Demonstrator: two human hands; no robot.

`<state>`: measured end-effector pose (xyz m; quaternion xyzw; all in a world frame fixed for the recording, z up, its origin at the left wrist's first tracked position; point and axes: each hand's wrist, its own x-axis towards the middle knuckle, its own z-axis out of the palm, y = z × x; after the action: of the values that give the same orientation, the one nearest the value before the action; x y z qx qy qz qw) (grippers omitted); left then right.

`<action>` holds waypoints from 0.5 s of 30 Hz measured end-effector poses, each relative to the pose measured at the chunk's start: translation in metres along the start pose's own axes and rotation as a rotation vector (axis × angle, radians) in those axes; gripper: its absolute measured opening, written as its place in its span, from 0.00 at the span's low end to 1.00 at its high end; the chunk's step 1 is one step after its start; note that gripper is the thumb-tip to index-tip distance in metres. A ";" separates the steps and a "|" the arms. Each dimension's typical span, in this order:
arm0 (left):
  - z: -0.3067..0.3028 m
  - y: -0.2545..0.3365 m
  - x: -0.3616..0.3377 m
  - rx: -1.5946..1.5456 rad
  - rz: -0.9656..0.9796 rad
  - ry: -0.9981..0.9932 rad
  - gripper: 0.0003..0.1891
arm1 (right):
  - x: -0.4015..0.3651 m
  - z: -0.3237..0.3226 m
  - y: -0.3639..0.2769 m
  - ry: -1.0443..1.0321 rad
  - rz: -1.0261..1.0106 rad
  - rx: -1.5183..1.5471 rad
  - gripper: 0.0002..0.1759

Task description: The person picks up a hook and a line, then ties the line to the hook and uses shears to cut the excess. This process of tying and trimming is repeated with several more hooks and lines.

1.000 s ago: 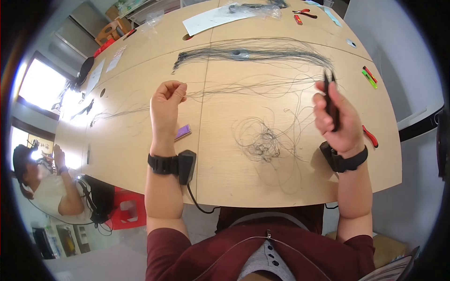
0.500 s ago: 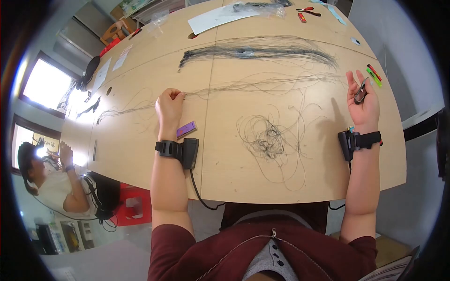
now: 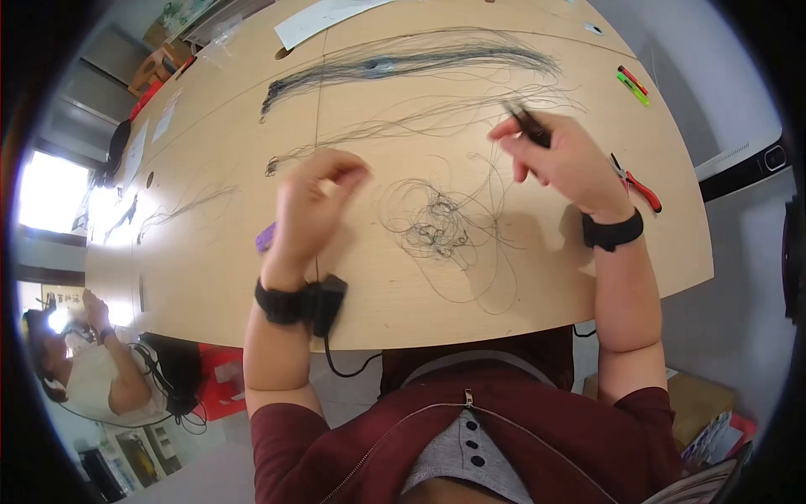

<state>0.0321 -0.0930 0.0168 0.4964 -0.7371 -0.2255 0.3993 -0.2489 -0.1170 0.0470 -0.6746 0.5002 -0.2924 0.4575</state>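
Observation:
My right hand [image 3: 575,160] is closed around small dark thread snips [image 3: 533,130], their tips pointing up and left, slightly blurred. My left hand [image 3: 312,206] is raised over the table with its fingers curled towards the thumb; motion blur hides whether a strand is between them. Between and below my hands lies a loose tangle of thin dark line [image 3: 437,231]. Beyond them stretches a sparse bundle of strands [image 3: 420,124], with a small dark clump at its left end. Partly behind my left wrist sits a purple block [image 3: 265,238].
A thicker strand bundle [image 3: 336,74] lies farther back, near a white sheet [image 3: 327,18]. Red-handled pliers [image 3: 644,195] rest beside my right wrist, with green [image 3: 632,89] and red [image 3: 634,79] tools behind. More strands [image 3: 189,208] lie left. Another person [image 3: 109,370] sits at far left.
My left hand has come off the strand bundle and towards me. My right hand has swung inward above the tangle with the snips. The view has shifted, and the red-handled pliers now show.

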 end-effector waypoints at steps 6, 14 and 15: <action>0.027 0.032 -0.017 -0.007 0.126 -0.456 0.14 | -0.002 0.023 0.011 -0.179 -0.099 -0.070 0.11; 0.038 0.008 -0.017 0.083 0.142 -0.483 0.09 | -0.004 0.037 0.015 -0.236 -0.176 -0.154 0.11; 0.038 0.005 -0.017 0.059 0.121 -0.476 0.08 | -0.004 0.038 0.014 -0.228 -0.188 -0.172 0.11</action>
<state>0.0014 -0.0781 -0.0079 0.3956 -0.8451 -0.2901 0.2123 -0.2243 -0.1018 0.0187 -0.7839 0.4029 -0.2118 0.4223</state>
